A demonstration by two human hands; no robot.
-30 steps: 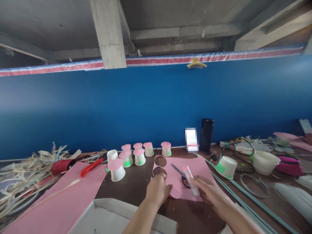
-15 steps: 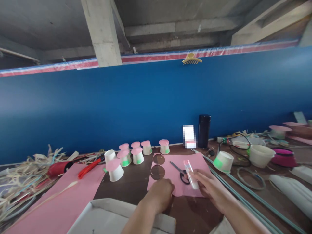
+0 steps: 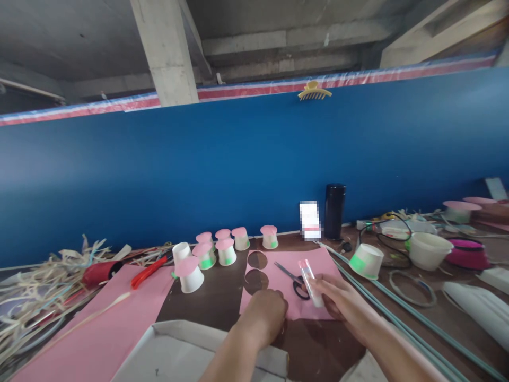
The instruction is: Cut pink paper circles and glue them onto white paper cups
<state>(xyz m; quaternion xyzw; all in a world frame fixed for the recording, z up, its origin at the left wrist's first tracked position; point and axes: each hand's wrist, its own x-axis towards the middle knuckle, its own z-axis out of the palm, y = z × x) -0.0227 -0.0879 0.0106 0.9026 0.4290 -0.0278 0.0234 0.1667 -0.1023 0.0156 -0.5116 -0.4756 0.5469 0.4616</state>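
My right hand (image 3: pixel 338 298) grips a slim see-through tube with a pinkish end, like a glue stick (image 3: pixel 309 278). It hovers over a pink paper sheet (image 3: pixel 324 258) with round holes cut in it. Black-handled scissors (image 3: pixel 290 276) lie on that sheet, just left of the tube. My left hand (image 3: pixel 267 314) is closed at the sheet's lower left edge, its fingertips hidden beneath it; what they hold cannot be made out. Beyond the hands, several upturned white paper cups (image 3: pixel 228 255) carry pink paper discs on top. A green-marked cup (image 3: pixel 366 261) stands at right.
A white cardboard box (image 3: pixel 178 347) sits in front of my left arm. Pink paper (image 3: pixel 99 334), a red-handled tool (image 3: pixel 148 273) and tangled strips (image 3: pixel 35 297) are at left. A black flask (image 3: pixel 334 212) stands near the blue partition (image 3: pixel 222 170). Cables (image 3: pixel 413 323) run at right.
The view has shifted slightly. Both hands keep nearly the same pose, the right still gripping the tube above the pink sheet.
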